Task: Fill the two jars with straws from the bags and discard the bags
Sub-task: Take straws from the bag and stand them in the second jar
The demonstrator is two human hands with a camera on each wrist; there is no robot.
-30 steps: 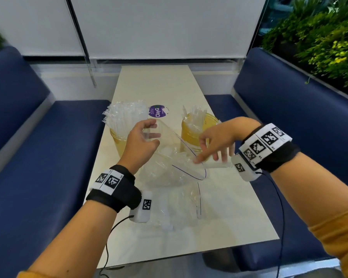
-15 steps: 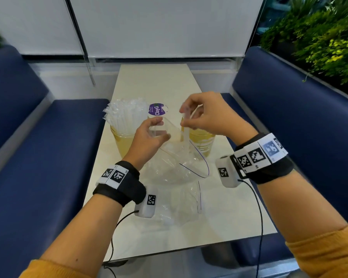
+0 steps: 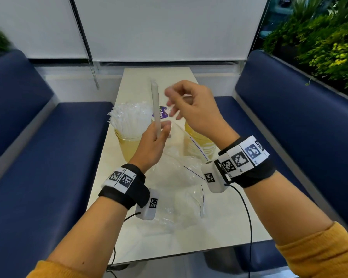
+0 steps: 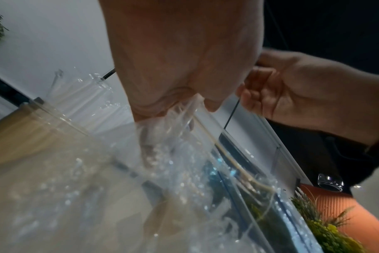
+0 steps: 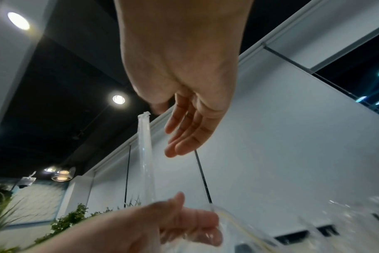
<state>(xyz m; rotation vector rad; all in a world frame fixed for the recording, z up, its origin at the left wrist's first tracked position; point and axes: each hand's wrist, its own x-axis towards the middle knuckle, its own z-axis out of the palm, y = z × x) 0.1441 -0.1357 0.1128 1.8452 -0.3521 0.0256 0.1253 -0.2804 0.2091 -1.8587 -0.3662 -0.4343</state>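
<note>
My left hand (image 3: 161,133) pinches one wrapped straw (image 3: 156,109) upright together with the rim of a clear bag (image 3: 179,157), above the table (image 3: 225,223). The right hand (image 3: 173,103) hovers beside the straw's top with loose fingers and holds nothing; the right wrist view shows this hand (image 5: 180,137) open next to the straw (image 5: 145,154). The left jar (image 3: 129,145) is packed with wrapped straws (image 3: 129,117). Only part of the right jar (image 3: 199,137) shows behind the bag and my right wrist. In the left wrist view the bag (image 4: 184,162) hangs from my left hand (image 4: 184,102).
A second crumpled clear bag (image 3: 181,205) lies flat on the table near me. Blue benches (image 3: 48,157) run along both sides. Window blinds stand behind the table's far end, and plants (image 3: 319,47) fill the right background.
The right hand pulled a straw up out of the bag and let go of it. The straw now stands in my left hand, and the right hand has opened beside its top.
</note>
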